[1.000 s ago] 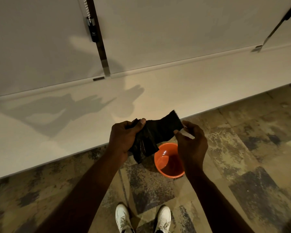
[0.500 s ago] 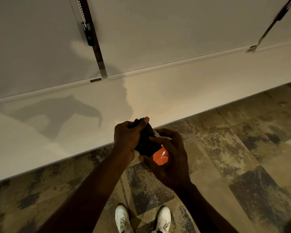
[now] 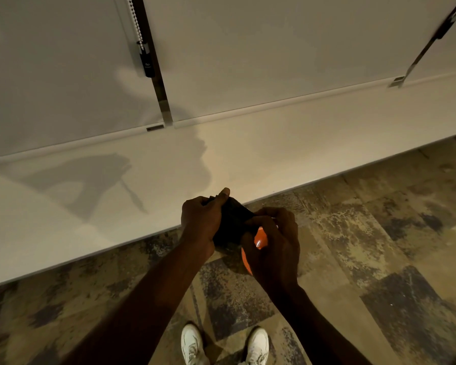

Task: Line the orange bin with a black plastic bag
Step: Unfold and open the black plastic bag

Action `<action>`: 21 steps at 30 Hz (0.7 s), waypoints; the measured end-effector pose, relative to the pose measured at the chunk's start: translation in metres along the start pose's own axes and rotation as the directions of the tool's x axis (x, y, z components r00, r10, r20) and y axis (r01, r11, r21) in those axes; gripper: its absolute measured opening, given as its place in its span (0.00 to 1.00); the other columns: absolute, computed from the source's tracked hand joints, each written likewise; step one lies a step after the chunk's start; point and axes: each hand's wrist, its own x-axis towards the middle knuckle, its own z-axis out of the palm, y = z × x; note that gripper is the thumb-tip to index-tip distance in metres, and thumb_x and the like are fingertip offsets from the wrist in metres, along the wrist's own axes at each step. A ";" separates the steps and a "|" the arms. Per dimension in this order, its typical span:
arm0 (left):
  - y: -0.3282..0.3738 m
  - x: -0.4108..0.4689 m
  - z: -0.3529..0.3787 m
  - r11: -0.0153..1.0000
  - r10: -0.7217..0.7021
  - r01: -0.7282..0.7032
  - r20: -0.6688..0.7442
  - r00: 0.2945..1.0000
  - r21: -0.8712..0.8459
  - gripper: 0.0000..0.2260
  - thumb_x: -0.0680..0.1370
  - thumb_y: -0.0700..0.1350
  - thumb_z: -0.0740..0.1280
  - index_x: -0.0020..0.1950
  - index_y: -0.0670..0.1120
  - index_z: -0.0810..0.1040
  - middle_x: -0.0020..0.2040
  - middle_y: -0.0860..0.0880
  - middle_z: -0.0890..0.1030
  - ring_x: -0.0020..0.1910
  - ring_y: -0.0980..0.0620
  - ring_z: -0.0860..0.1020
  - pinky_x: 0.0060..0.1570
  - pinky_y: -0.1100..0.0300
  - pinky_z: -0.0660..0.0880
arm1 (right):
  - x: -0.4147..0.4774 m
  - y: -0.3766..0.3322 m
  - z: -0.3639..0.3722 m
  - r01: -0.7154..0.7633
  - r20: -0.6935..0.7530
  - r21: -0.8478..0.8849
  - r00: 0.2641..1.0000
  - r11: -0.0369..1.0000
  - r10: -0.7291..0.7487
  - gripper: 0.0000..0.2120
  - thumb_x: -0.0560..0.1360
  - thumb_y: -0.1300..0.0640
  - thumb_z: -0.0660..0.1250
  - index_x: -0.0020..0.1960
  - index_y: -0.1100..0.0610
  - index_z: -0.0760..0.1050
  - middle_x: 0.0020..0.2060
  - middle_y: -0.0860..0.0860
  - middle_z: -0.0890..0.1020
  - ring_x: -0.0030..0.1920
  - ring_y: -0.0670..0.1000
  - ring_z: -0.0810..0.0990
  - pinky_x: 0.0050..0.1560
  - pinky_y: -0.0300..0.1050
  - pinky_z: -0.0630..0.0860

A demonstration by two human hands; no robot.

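Observation:
A bunched black plastic bag (image 3: 232, 222) is held in the air between both hands. My left hand (image 3: 202, 222) grips its left side, thumb on top. My right hand (image 3: 273, 241) pinches its right edge with the fingertips. Below them on the floor stands the orange bin (image 3: 259, 239); my right hand hides most of it, and only slivers of its rim and wall show. The inside of the bin is out of sight.
A low white ledge (image 3: 116, 201) runs along the wall just beyond the bin, with white blinds and a pull chain (image 3: 145, 59) above it. The patterned floor (image 3: 366, 246) spreads to the right. My two white shoes (image 3: 221, 343) stand below the bin.
The bag was stretched out between the hands a second ago; my right hand has come in over the bin and the bag is now bunched close between both hands.

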 end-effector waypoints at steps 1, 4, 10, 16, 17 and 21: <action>0.000 0.001 -0.001 1.000 -0.009 0.009 -0.006 1.000 -0.011 0.24 0.67 0.60 0.79 0.37 0.39 0.79 0.45 0.35 0.83 0.46 0.35 0.84 0.48 0.33 0.82 | 0.001 -0.002 0.000 -0.034 0.010 0.013 0.999 0.999 0.033 0.07 0.71 0.54 0.71 0.46 0.58 0.81 0.51 0.53 0.79 0.53 0.52 0.77 0.46 0.49 0.78; -0.001 0.001 -0.002 0.999 0.014 -0.014 -0.005 1.000 0.035 0.27 0.70 0.62 0.76 0.36 0.38 0.76 0.39 0.34 0.78 0.39 0.39 0.81 0.42 0.47 0.79 | 0.006 -0.005 -0.003 -0.189 0.006 0.163 0.982 0.968 0.190 0.08 0.73 0.52 0.65 0.47 0.55 0.78 0.49 0.49 0.79 0.49 0.48 0.78 0.46 0.44 0.77; -0.007 -0.008 0.000 0.997 -0.018 0.018 -0.004 1.000 0.078 0.36 0.75 0.74 0.59 0.38 0.39 0.75 0.37 0.39 0.78 0.36 0.43 0.78 0.38 0.51 0.74 | 0.026 -0.006 -0.012 -0.632 0.195 0.581 0.720 0.513 0.666 0.08 0.80 0.62 0.65 0.47 0.60 0.82 0.41 0.52 0.86 0.43 0.47 0.85 0.47 0.42 0.81; -0.023 -0.007 -0.001 0.974 0.056 -0.047 -0.035 0.998 0.221 0.29 0.78 0.67 0.63 0.30 0.44 0.71 0.29 0.45 0.71 0.32 0.47 0.72 0.33 0.58 0.63 | 0.050 0.000 -0.023 -0.751 0.378 0.626 0.526 0.208 0.762 0.07 0.78 0.58 0.71 0.51 0.61 0.85 0.47 0.56 0.89 0.49 0.52 0.87 0.45 0.45 0.78; -0.026 -0.005 -0.002 0.955 0.078 -0.069 -0.019 0.997 0.289 0.28 0.77 0.64 0.67 0.27 0.45 0.69 0.26 0.47 0.71 0.31 0.46 0.72 0.33 0.59 0.62 | 0.052 -0.001 -0.023 -0.755 0.396 0.626 0.523 0.195 0.755 0.08 0.79 0.56 0.72 0.52 0.61 0.85 0.47 0.55 0.89 0.49 0.51 0.87 0.45 0.45 0.78; -0.034 -0.001 -0.004 0.832 0.210 -0.165 -0.025 0.977 0.530 0.18 0.74 0.62 0.72 0.43 0.48 0.75 0.41 0.49 0.79 0.44 0.44 0.81 0.41 0.53 0.77 | 0.061 -0.004 -0.023 -0.757 0.401 0.593 0.573 0.274 0.714 0.09 0.78 0.54 0.73 0.51 0.60 0.85 0.44 0.52 0.89 0.44 0.47 0.88 0.37 0.38 0.80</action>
